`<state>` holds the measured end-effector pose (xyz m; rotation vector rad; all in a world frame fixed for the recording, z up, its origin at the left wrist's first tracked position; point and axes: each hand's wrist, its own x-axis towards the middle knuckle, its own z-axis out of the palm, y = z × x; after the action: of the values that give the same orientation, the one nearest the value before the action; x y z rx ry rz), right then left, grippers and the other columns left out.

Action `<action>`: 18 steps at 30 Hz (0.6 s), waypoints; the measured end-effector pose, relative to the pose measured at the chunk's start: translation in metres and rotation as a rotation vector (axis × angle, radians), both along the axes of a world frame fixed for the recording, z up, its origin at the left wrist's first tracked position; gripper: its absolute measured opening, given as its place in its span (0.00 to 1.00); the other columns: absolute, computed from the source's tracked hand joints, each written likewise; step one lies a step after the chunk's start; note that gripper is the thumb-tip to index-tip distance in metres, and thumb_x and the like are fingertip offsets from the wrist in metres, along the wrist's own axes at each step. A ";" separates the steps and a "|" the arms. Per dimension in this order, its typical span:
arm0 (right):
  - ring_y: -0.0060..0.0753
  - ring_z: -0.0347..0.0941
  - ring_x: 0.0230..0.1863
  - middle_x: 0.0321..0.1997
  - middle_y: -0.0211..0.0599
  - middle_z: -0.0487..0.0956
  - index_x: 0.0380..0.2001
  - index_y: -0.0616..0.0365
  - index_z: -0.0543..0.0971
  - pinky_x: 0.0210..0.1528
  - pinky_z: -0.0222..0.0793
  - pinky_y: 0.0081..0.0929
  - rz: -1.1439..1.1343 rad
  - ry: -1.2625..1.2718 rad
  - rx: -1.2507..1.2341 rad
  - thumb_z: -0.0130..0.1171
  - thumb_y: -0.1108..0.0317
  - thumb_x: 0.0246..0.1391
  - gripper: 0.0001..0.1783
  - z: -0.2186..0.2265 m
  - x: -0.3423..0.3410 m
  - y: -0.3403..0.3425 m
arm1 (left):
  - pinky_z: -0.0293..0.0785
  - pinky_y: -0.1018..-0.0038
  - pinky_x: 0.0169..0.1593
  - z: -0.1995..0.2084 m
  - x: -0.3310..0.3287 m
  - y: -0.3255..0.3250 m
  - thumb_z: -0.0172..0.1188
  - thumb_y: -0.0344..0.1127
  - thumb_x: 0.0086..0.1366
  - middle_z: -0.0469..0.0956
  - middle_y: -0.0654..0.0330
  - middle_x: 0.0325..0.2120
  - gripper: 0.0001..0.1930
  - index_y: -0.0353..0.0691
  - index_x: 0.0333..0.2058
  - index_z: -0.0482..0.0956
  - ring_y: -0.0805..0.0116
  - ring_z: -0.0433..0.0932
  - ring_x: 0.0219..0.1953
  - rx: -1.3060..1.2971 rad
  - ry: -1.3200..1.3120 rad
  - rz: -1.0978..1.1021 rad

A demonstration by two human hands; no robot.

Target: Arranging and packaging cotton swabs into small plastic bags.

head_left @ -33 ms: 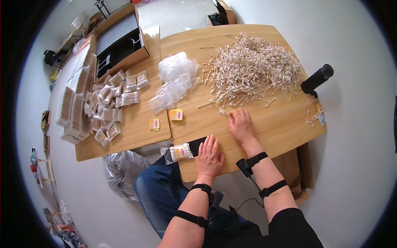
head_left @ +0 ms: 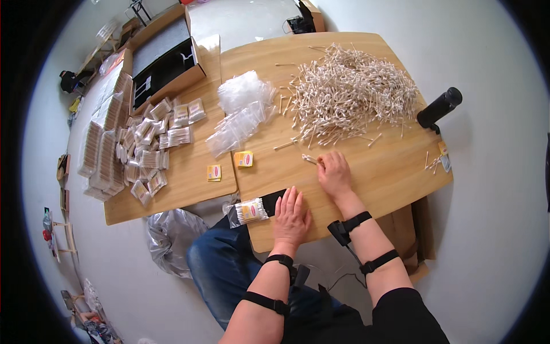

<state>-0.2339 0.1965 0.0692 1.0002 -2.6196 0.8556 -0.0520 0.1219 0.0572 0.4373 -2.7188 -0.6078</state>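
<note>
My right hand (head_left: 334, 172) is closed around a few cotton swabs, and their white tips (head_left: 309, 159) poke out to the left of the fingertips. Past it, at the back right, a big loose heap of cotton swabs (head_left: 355, 94) covers the tabletop. My left hand (head_left: 292, 218) lies flat near the table's front edge, fingers stretched out, partly over a flat black piece (head_left: 274, 202). Just left of that hand, a clear bag filled with cotton swabs (head_left: 251, 211) rests at the edge. Two small stacks of yellow cards (head_left: 244, 159) lie farther back.
Clear plastic bags (head_left: 243, 97) are piled left of the heap. Filled swab packs (head_left: 152, 135) lie scattered farther left, beside stacked packs (head_left: 98, 155) and an open cardboard box (head_left: 197, 74). A black cylinder (head_left: 440, 109) juts from the right edge of the wooden table (head_left: 395, 155).
A cotton swab that slanted up and away from my right fingertips now lies closer in with the others there. My left hand has barely moved.
</note>
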 end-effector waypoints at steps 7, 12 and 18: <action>0.43 0.71 0.40 0.33 0.36 0.76 0.29 0.55 0.77 0.43 0.69 0.37 0.179 -0.103 -0.110 0.61 0.75 0.46 0.05 0.007 0.036 0.019 | 0.44 0.55 0.71 0.005 0.000 -0.005 0.58 0.41 0.60 0.55 0.51 0.68 0.36 0.40 0.65 0.57 0.55 0.52 0.70 0.050 -0.074 0.003; 0.43 0.72 0.39 0.32 0.36 0.76 0.28 0.56 0.79 0.41 0.69 0.37 0.276 -0.210 -0.160 0.62 0.75 0.46 0.04 0.012 0.042 0.021 | 0.40 0.53 0.71 0.000 -0.001 -0.003 0.58 0.41 0.60 0.53 0.50 0.69 0.39 0.39 0.67 0.52 0.54 0.50 0.71 0.020 -0.046 0.011; 0.42 0.72 0.38 0.32 0.36 0.77 0.30 0.56 0.82 0.40 0.70 0.36 0.138 -0.179 -0.172 0.61 0.75 0.47 0.05 0.015 0.034 0.016 | 0.40 0.53 0.71 -0.003 -0.002 -0.004 0.57 0.42 0.60 0.52 0.50 0.69 0.39 0.38 0.67 0.52 0.54 0.50 0.71 0.023 -0.055 0.021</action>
<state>-0.2004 0.2129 0.0842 1.1143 -2.5863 1.2342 -0.0545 0.1182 0.0545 0.4950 -2.7577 -0.6302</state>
